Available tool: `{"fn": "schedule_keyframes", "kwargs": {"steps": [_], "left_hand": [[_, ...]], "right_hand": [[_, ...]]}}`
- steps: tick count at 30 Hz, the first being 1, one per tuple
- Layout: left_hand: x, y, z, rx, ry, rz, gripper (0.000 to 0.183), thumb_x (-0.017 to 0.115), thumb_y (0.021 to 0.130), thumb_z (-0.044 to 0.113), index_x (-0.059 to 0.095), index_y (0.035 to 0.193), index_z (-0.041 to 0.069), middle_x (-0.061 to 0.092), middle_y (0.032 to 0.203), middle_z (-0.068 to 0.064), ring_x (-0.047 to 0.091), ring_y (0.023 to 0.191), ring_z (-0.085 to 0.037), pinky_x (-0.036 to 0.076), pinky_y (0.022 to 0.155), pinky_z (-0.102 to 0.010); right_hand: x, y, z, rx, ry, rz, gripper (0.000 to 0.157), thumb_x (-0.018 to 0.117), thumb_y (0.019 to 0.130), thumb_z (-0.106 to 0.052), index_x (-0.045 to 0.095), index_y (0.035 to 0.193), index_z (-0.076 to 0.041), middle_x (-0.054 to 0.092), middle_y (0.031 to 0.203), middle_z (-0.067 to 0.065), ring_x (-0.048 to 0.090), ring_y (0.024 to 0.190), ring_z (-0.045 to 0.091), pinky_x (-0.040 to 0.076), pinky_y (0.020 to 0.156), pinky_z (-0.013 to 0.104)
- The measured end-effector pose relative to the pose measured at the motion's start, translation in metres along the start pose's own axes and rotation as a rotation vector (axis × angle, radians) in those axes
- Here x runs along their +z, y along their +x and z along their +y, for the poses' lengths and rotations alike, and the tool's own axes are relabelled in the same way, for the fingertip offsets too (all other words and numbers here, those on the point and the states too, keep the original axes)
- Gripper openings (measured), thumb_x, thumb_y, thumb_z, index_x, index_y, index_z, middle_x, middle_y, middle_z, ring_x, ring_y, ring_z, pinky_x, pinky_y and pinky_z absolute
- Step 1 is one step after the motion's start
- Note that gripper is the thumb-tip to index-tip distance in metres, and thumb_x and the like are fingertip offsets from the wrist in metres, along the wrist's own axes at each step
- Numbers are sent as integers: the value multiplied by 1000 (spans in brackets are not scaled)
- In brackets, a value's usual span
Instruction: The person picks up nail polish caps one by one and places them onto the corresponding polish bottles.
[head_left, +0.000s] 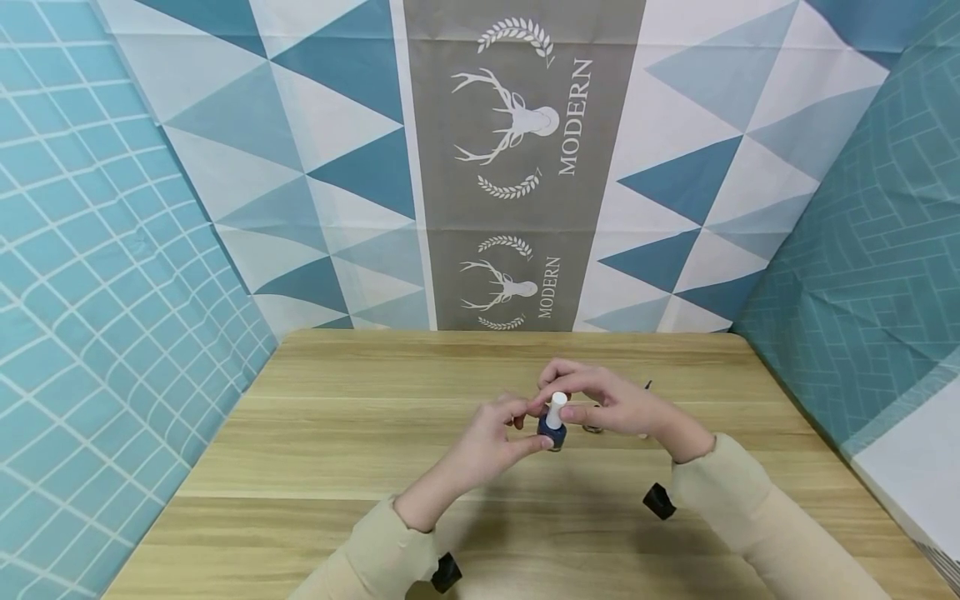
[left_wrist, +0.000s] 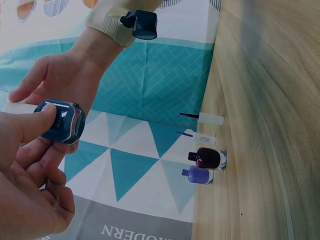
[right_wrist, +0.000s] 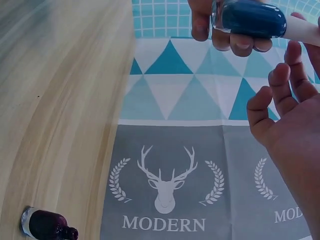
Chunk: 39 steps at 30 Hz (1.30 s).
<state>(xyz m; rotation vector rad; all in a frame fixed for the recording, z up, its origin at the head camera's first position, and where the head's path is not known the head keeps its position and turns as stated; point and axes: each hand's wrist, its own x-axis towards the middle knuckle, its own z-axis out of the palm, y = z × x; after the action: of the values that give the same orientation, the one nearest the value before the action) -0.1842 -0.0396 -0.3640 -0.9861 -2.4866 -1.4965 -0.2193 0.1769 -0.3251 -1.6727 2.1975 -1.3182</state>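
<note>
Over the table, my left hand (head_left: 487, 442) holds a dark blue nail polish bottle (head_left: 551, 431) between thumb and fingers. Its white cap (head_left: 557, 410) sits at the bottle's neck, tilted slightly to the right, and my right hand (head_left: 611, 402) pinches it. In the left wrist view, the left thumb presses on the bottle's side. The right wrist view has the blue bottle (right_wrist: 250, 19) lying sideways across the top, with fingers behind it. Whether the cap is screwed tight cannot be told.
On the wooden table (head_left: 315, 450) stand an uncapped dark red polish bottle (left_wrist: 207, 158) and an uncapped purple one (left_wrist: 198, 175). Beside them are two white caps with brushes, one dark (left_wrist: 211, 119) and one purple (left_wrist: 204, 138). Patterned cloth (head_left: 352, 167) hangs behind.
</note>
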Motion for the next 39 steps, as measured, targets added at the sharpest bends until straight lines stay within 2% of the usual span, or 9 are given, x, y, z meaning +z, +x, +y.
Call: {"fn": "schedule_keyframes", "kwargs": {"steps": [5,9,13,17,22,28,33,37,39], "left_hand": [[-1,0,1,-14,-7,-33,29,74,82,15,68,109,9,56,88,2,45,83,-14,37,65,-22],[-1,0,2,-36,-7,-53,29,71,84,14,66,113,8,58,94,1,45,85,-15,38,65,-22],[-2,1,2,-37,-17,-53,28,69,86,11,65,112,5,56,92,-3,45,85,-16,40,69,-26],[-1,2,2,-34,-33,-17,26,68,86,10,63,111,4,57,91,-3,45,83,-16,39,73,-28],[0,4,2,-56,-24,23,26,68,86,9,63,111,5,56,87,-3,44,80,-16,37,70,-27],[4,3,1,-65,-12,59,22,70,83,8,64,104,5,53,80,-10,42,74,-16,35,65,-24],[6,4,1,-74,4,107,21,73,81,9,65,101,5,56,82,-3,42,72,-14,34,63,-24],[7,4,0,-76,3,140,22,75,80,11,66,100,7,61,88,1,43,73,-17,35,64,-24],[7,3,0,-77,3,157,23,75,80,12,66,100,8,63,89,2,43,73,-17,34,65,-24]], "right_hand": [[1,0,-1,23,6,28,17,56,92,-3,66,103,-12,52,101,0,48,97,16,45,79,32],[3,0,0,22,-11,67,16,57,92,-3,66,100,-14,53,96,-1,49,93,16,44,77,32],[7,1,1,39,-39,131,16,57,93,-4,67,99,-14,55,96,-1,51,91,14,44,76,31],[11,2,-2,51,-73,221,16,57,93,-3,69,98,-13,56,95,1,52,89,14,45,77,29],[18,5,-7,93,-91,314,16,58,91,-2,70,96,-12,57,92,2,53,87,13,45,77,28],[25,6,-8,161,-123,376,17,62,89,-2,71,93,-14,57,89,-2,54,82,12,45,72,27],[29,8,-9,205,-156,429,15,63,86,2,73,92,-9,58,87,-1,53,80,10,43,67,26],[31,14,-28,227,-179,463,12,64,85,3,73,91,-1,58,84,0,51,75,9,41,60,25],[32,15,-30,245,-189,481,11,65,85,2,73,91,-1,57,83,0,50,73,9,40,56,24]]}}
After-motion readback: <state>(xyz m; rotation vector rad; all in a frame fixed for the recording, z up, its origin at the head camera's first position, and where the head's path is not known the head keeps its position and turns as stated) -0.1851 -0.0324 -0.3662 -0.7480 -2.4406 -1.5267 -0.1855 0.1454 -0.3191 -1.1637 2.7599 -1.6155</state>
